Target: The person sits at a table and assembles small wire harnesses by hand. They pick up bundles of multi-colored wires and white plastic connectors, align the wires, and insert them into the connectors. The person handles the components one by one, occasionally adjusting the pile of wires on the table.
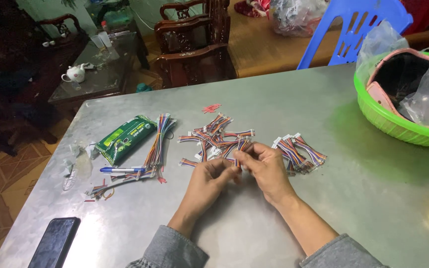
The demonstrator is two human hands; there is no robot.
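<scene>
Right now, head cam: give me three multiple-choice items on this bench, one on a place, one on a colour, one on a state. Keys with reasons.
1. Where does the phone lie?
A. near-left table corner
B. in the basket
C. on the chair

2. What colour is the basket?
A. red
B. green
C. white

3. What are the hands doing?
A. resting flat
B. both pinching one short wire harness
C. holding the pen

Keys: 1 A, the phone sits at the near-left edge of the table. 2 B, the rim is bright green. 3 B, the left hand and right hand meet on the wire harness; the pen lies apart.
</scene>
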